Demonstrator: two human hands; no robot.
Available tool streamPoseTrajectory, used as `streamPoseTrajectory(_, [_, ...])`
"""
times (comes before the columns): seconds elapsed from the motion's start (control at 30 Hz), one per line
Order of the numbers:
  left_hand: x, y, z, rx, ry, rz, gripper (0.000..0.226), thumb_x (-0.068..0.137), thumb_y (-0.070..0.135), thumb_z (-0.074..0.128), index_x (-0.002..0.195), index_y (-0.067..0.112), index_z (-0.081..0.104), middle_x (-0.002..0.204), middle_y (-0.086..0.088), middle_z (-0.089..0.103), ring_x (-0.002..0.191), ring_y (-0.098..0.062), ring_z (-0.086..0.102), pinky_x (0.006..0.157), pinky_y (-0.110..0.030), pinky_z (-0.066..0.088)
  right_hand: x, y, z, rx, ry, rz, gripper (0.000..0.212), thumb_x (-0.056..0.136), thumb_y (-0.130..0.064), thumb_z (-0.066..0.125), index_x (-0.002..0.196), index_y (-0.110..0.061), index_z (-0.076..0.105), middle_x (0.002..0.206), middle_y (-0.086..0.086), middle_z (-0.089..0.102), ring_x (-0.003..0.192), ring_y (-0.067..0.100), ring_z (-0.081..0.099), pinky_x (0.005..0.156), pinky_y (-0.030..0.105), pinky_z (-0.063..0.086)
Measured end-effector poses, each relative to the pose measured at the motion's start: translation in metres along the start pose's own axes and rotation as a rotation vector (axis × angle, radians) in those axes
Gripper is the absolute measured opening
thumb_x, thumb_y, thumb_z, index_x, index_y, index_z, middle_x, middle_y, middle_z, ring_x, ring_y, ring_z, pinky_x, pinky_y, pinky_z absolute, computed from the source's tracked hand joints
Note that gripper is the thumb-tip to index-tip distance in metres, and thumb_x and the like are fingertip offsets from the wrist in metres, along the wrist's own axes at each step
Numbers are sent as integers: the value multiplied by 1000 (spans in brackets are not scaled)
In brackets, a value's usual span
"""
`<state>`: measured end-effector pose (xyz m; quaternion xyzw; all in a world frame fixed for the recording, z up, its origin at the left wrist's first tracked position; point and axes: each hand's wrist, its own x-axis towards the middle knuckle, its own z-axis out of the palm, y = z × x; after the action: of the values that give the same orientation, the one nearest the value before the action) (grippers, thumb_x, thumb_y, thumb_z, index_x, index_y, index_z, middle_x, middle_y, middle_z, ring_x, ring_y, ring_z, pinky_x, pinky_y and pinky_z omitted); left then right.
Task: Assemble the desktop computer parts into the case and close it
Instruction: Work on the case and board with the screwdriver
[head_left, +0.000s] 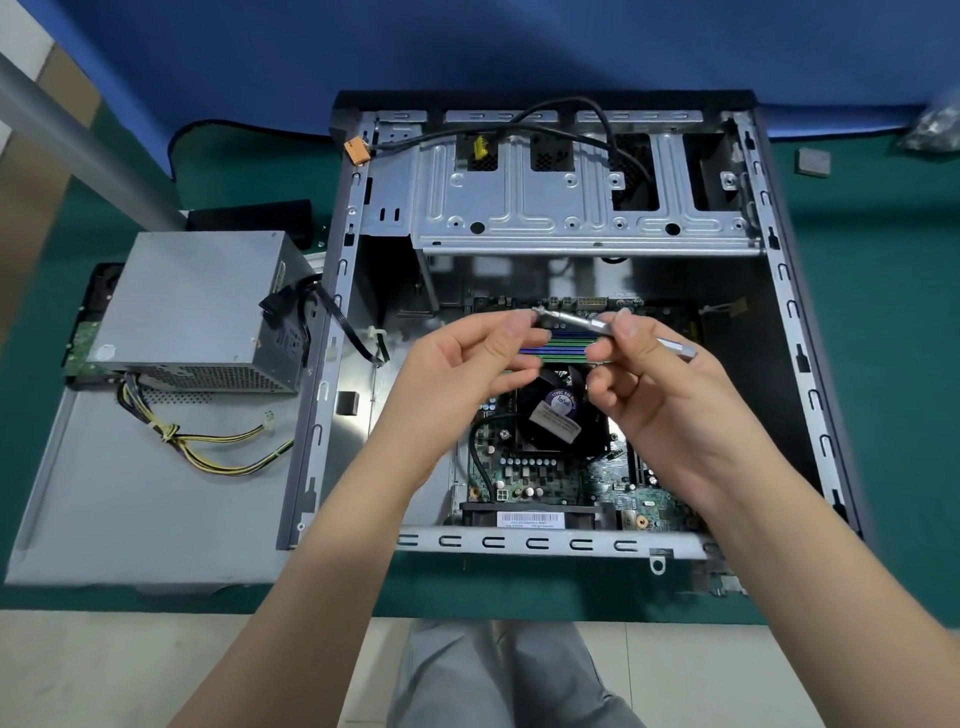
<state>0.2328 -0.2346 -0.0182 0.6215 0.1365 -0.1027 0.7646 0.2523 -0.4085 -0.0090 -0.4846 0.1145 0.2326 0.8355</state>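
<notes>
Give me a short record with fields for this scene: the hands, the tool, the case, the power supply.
left hand: pinches the tip end of the screwdriver
right hand: holds the screwdriver by its shaft
case: lies open on the green mat, circuit board and fan inside
power supply: outside the case, to its left, on the side panel

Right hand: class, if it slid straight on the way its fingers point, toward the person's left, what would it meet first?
Probably the left hand, pinching the other end of the silver screwdriver that the right hand holds; depth is unclear.
</notes>
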Motion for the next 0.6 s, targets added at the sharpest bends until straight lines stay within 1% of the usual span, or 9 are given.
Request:
streamPoseTrajectory(0.07, [2, -8, -4, 308, 110, 6, 18, 84, 32, 68, 102, 27, 69, 90, 13, 71, 75, 2, 63, 79, -20, 54, 1, -1, -1, 43, 29, 4, 16, 78, -25, 65, 86, -12, 64, 69, 1, 66, 53, 11, 57, 52, 18, 45])
streamPoseTrajectory(0.13, [2, -18, -8, 736, 118, -53, 19, 89, 24, 66, 107, 27, 66, 90, 19, 65, 66, 9, 53, 69, -4, 44, 1, -2, -2, 65, 47, 5, 15, 77, -25, 66, 85, -12, 65, 69, 1, 66, 53, 11, 56, 50, 18, 44])
streamPoseTrajectory(0.17, [1, -22, -9, 904, 72, -113, 21, 90, 22, 64, 110, 26, 65, 95, 18, 64, 70, 9, 52, 64, -3, 38, 1, -2, -2, 67, 50, 4, 15, 77, -25, 66, 84, -12, 66, 69, 1, 65, 53, 11, 56, 50, 18, 44])
streamPoseTrajectory(0.23, [1, -29, -8, 1115, -41, -199, 25, 91, 20, 62, 115, 22, 63, 111, 5, 63, 87, -4, 52, 71, -13, 36, 1, -2, -2, 63, 50, 4, 15, 77, -25, 66, 84, -12, 66, 69, 1, 65, 53, 12, 56, 50, 18, 43])
streamPoseTrajectory(0.3, [1, -30, -5, 1185, -83, -221, 24, 91, 22, 63, 115, 22, 63, 112, 1, 60, 91, -12, 50, 76, -21, 36, 1, -2, -2, 50, 54, 2, 17, 77, -26, 66, 86, -12, 63, 70, 1, 65, 53, 11, 56, 51, 18, 44])
streamPoseTrajectory(0.4, [1, -26, -1, 1191, -87, -211, 3, 90, 23, 64, 92, 24, 61, 91, 2, 62, 81, -15, 53, 65, -24, 37, 0, -3, -3, 39, 71, 1, 17, 79, -27, 66, 87, -13, 60, 71, 0, 65, 55, 11, 57, 53, 18, 44])
streamPoseTrajectory(0.5, [-6, -21, -2, 1151, -76, -127, 8, 86, 26, 69, 80, 28, 64, 76, 8, 63, 68, -9, 55, 54, -16, 35, -2, -5, -6, 66, 94, -9, 15, 80, -27, 66, 87, -15, 61, 71, -1, 65, 55, 11, 56, 53, 19, 45])
streamPoseTrajectory(0.53, [-10, -19, -2, 1136, -93, -101, 4, 84, 27, 71, 82, 29, 68, 74, 11, 62, 68, -7, 55, 54, -12, 35, -3, -5, -7, 80, 99, -11, 14, 81, -26, 66, 87, -15, 61, 70, -2, 65, 55, 10, 56, 53, 18, 45])
streamPoseTrajectory(0.6, [-16, -15, -2, 1115, -178, -45, 5, 80, 28, 75, 84, 28, 74, 74, 17, 61, 74, -7, 55, 63, -12, 40, -6, -8, -10, 100, 110, -17, 13, 82, -25, 65, 88, -15, 61, 69, -2, 64, 55, 10, 56, 53, 18, 45])
